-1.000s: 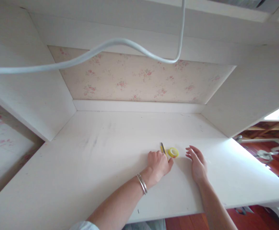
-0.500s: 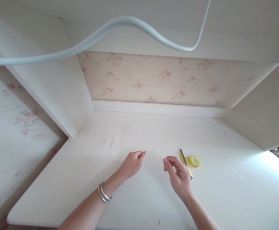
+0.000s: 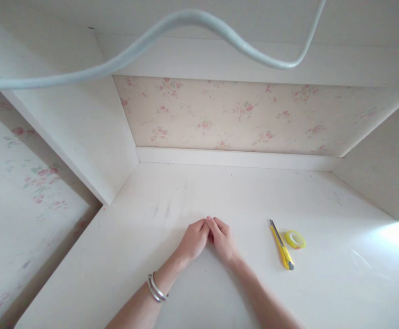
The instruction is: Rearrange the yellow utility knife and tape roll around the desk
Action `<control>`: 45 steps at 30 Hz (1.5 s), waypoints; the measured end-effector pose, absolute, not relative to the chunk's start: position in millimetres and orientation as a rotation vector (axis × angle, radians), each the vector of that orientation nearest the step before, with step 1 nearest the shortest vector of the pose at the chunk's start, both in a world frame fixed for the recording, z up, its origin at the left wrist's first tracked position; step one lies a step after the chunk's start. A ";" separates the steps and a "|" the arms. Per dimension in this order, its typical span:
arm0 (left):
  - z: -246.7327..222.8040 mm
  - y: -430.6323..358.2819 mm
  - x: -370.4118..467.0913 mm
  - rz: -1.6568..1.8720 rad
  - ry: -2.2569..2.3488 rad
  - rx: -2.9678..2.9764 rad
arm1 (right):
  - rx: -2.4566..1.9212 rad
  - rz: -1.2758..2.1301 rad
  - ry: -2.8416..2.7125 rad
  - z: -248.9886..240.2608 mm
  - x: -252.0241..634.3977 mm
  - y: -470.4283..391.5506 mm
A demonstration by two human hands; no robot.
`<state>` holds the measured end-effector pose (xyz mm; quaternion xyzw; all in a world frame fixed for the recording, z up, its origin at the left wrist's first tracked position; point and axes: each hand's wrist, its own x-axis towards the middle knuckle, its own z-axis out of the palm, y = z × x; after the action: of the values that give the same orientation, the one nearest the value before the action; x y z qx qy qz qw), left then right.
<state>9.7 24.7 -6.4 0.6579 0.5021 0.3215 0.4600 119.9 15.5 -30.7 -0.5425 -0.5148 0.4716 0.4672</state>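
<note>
My left hand [image 3: 191,241] and my right hand [image 3: 224,238] rest side by side on the white desk [image 3: 240,196], fingertips touching each other. Neither hand holds anything I can see. The left hand's fingers curl down to the desktop, and two silver bangles [image 3: 156,288] sit on its wrist. The right hand lies flatter, fingers stretched toward the left hand. A yellow utility knife [image 3: 282,246] lies to the right of my right hand, clear of it. Just beyond the knife lies a small yellow tape roll [image 3: 295,239].
The desk sits in an alcove with white side panels [image 3: 82,132] and a floral-papered back wall [image 3: 240,114]. A pale cable [image 3: 192,23] hangs across the top of the view. Bright light falls on the desk's right end [image 3: 391,237].
My view has swung left. My right hand crossed from beside the tape roll to the left hand, which left the knife and drew left. Knife and tape lie untouched.
</note>
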 end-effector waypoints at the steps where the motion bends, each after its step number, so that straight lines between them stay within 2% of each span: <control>1: -6.6 24.5 9.8 0.786 1.245 1.634 | -1.332 1.154 -1.263 -30.8 120.9 15.0; 45: -5.2 22.3 10.3 0.800 1.206 1.580 | -1.361 1.139 -1.304 -26.9 122.9 12.3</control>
<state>10.3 22.3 -5.2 0.6474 0.4939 0.3280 0.4790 122.9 12.3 -26.9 -0.5510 -0.5279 0.4613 0.4525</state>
